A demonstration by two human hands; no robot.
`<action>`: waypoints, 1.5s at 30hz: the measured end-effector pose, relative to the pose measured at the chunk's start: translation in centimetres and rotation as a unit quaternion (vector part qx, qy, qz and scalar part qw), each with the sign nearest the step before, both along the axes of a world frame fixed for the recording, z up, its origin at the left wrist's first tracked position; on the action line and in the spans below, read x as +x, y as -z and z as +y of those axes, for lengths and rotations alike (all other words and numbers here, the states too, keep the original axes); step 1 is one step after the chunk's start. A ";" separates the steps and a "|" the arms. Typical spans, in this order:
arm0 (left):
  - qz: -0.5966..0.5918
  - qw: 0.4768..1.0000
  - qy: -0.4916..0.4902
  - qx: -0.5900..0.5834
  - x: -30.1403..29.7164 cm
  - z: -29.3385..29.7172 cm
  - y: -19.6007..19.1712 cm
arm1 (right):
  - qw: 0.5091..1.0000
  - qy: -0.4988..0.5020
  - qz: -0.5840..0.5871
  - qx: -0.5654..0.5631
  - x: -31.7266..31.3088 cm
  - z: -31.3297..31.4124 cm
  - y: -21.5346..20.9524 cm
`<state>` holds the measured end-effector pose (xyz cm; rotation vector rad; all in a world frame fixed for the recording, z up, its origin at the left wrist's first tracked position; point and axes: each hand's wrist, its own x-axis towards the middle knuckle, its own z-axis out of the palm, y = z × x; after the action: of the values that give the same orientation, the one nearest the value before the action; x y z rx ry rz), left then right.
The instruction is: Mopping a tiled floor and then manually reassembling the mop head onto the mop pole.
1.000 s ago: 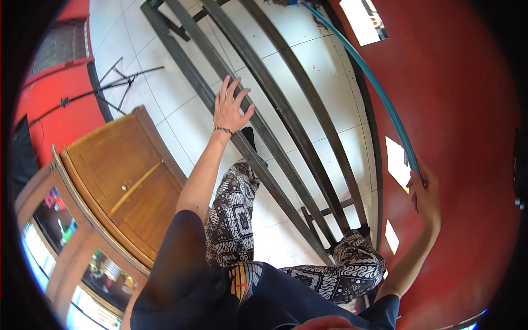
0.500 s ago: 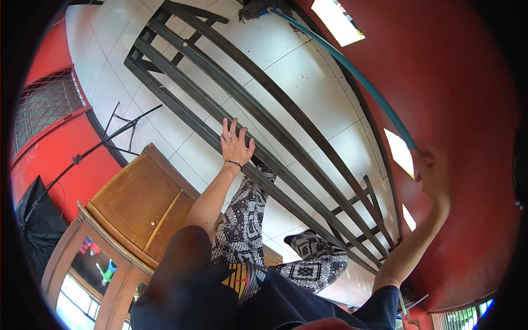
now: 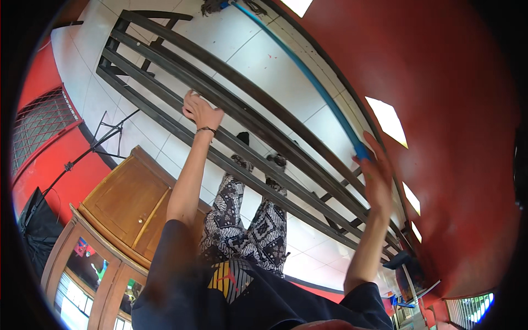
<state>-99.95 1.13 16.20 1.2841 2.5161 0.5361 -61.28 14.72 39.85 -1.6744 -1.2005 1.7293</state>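
My left hand [image 3: 202, 112], with a dark bracelet at the wrist, has its fingers curled over a slat of a long, dark slatted bench [image 3: 242, 113]. To the right, the tip of a mop's blue handle [image 3: 324, 93] touches my right hand [image 3: 378, 179]. That hand's fingers stretch upward and apart, slightly blurred, and its thumb lies by the handle's end. Far off beyond the bench, the grey mop head [image 3: 212, 6] lies on the tiles, partly cut off by the picture's edge.
A red wall [image 3: 440, 110] runs along the right side. On the left stand a wooden cabinet [image 3: 129, 201], a glass-fronted wooden case [image 3: 74, 253] and a black tripod stand [image 3: 91, 148]. White floor tiles [image 3: 258, 52] show between the slats. My patterned trouser legs [image 3: 225, 220] are beside the bench.
My left hand has shifted left along the bench, and its fingers have curled. My right hand has come left, its fingers now straightened off the mop handle. My legs have moved closer together.
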 end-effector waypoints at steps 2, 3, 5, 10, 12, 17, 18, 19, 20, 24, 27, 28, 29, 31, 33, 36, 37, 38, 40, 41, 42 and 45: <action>0.023 0.984 -0.124 -0.122 1.7 1.9 -0.9 | 0.995 0.052 0.077 0.046 0.8 -1.6 2.2; 0.047 0.991 -0.105 -0.075 2.3 2.3 -1.9 | 0.976 0.102 0.189 0.029 1.2 -2.4 3.0; 0.041 0.997 -0.069 -0.014 3.0 3.3 -4.6 | 0.954 0.146 0.261 0.036 1.2 -3.6 4.4; -0.013 0.973 0.202 0.108 8.3 12.0 -6.3 | 0.923 0.207 0.303 0.119 -0.5 -4.9 5.5; -0.035 0.955 0.287 0.058 12.3 16.5 -4.5 | 0.898 0.243 0.351 0.107 0.1 -4.6 5.2; -0.077 0.949 0.305 0.014 28.5 17.9 -3.5 | 0.844 0.508 0.116 0.126 9.8 -3.1 -1.1; -0.127 0.944 0.302 0.035 31.8 17.3 -5.0 | 0.874 0.435 0.158 0.147 13.0 -3.0 -4.2; -0.160 0.943 0.278 0.086 35.2 16.4 -6.9 | 0.885 0.365 0.215 0.192 15.6 -3.0 -7.1; -0.156 0.943 0.274 0.103 38.1 15.4 -9.2 | 0.873 0.391 0.154 0.248 17.8 -3.5 -9.8; -0.400 0.863 0.271 0.150 45.9 12.3 -17.1 | 0.872 0.297 0.171 0.350 24.6 -3.9 -20.0; -0.436 0.821 0.343 0.136 48.1 12.1 -17.8 | 0.906 0.233 -0.187 0.302 26.4 -2.7 -22.3; -0.435 0.811 0.358 0.158 48.4 12.3 -17.1 | 0.814 0.203 -0.461 0.291 26.6 -2.4 -22.2; -0.402 0.816 0.373 0.183 48.5 12.3 -16.5 | 0.795 0.230 -0.472 0.302 26.8 -2.1 -22.1; -0.383 0.775 0.480 0.147 47.9 13.0 -15.0 | 0.807 0.206 -0.520 0.189 26.7 -1.9 -21.7; -0.408 0.749 0.492 0.174 46.0 13.8 -13.5 | 0.825 0.172 -0.506 0.181 26.2 -1.8 -21.9; -0.464 0.719 0.450 0.256 40.6 15.5 -10.9 | 0.730 -0.112 -0.604 0.301 23.9 -0.4 -24.0; -0.493 0.697 0.418 0.310 37.9 16.6 -9.0 | 0.736 -0.080 -0.621 0.257 22.6 0.7 -24.7; -0.462 0.746 0.399 0.265 35.1 17.2 -6.8 | 0.740 -0.064 -0.635 0.212 21.1 1.9 -25.7; -0.387 0.840 0.379 0.044 28.3 18.9 -0.6 | 0.730 -0.084 -0.670 0.106 17.3 4.6 -27.7; -0.310 0.865 0.393 -0.039 24.7 19.3 2.8 | 0.720 -0.104 -0.686 0.031 15.2 5.9 -28.6; -0.244 0.896 0.350 -0.125 21.2 19.8 5.4 | 0.706 -0.131 -0.693 -0.058 12.8 7.1 -29.2; -0.126 0.796 0.446 -0.389 10.8 21.6 8.8 | 0.681 -0.240 -0.588 -0.364 6.1 9.2 -27.6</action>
<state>-89.16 22.71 7.37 1.6282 1.3436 -0.4746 -55.22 23.96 67.49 -3.5615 -1.6234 1.3222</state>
